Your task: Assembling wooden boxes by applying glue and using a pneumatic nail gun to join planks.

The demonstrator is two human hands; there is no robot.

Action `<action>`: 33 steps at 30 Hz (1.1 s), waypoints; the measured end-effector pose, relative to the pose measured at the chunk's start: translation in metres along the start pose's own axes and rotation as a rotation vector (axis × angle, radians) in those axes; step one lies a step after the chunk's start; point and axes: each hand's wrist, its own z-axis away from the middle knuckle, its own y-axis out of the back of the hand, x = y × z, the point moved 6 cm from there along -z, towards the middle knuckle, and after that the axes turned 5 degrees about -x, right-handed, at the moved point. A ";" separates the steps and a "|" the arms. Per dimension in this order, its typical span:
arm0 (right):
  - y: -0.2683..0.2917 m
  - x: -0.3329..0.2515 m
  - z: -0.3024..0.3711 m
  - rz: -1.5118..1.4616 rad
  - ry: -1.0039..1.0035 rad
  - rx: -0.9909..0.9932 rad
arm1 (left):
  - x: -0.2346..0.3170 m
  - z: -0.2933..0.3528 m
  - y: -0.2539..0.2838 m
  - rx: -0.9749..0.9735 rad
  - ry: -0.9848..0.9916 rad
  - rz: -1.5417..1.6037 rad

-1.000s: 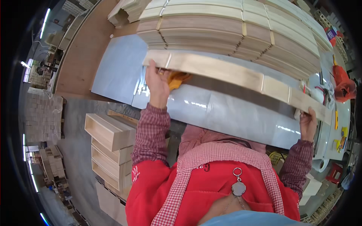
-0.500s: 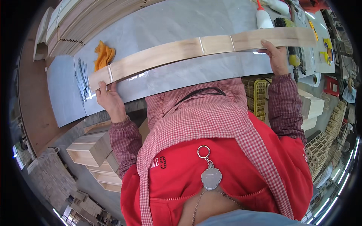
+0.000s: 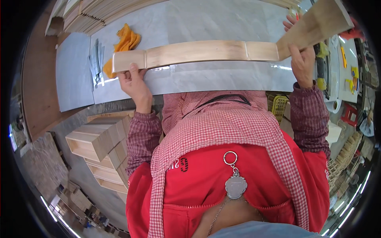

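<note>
A long pale wooden strip with cross grooves stretches over the grey table. Its right-hand panel is bent up at a groove and slants toward the far right. My left hand grips the near edge by the left end, thumb on top and fingers partly hidden below. Closed on the lower part of the raised panel is my right hand. Fingertips of another hand, apparently another person's, show beyond that panel. An orange cloth lies just behind the strip's left end.
Stacked wooden strips stand at the table's far left, with thin grey strips near the cloth. Wooden boxes are stacked on the floor at left. A yellow basket sits below the table edge, and a red stool at right.
The strip's right panel has folded up from the flat strip. My left hand has moved right and farther off with its end. Another hand's fingertips have appeared at the far right.
</note>
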 end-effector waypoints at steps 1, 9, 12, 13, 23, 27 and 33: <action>0.001 -0.004 -0.002 0.017 0.008 -0.013 | 0.002 0.003 -0.002 -0.016 -0.026 -0.033; -0.023 -0.035 -0.020 0.100 0.034 -0.082 | 0.013 0.017 -0.018 -0.151 -0.222 -0.304; -0.044 -0.052 -0.024 0.366 0.085 -0.220 | 0.022 0.026 -0.030 -0.199 -0.186 -0.292; -0.047 -0.054 -0.026 0.368 0.090 -0.222 | 0.022 0.027 -0.032 -0.196 -0.188 -0.290; -0.084 -0.066 -0.021 0.557 0.290 -0.415 | 0.041 0.039 -0.068 -0.412 -0.513 -0.644; -0.086 -0.062 -0.017 0.552 0.266 -0.468 | 0.058 0.034 -0.073 -0.553 -0.654 -0.488; -0.083 -0.052 -0.013 0.527 0.184 -0.514 | 0.068 0.006 -0.079 -0.825 -0.321 -0.072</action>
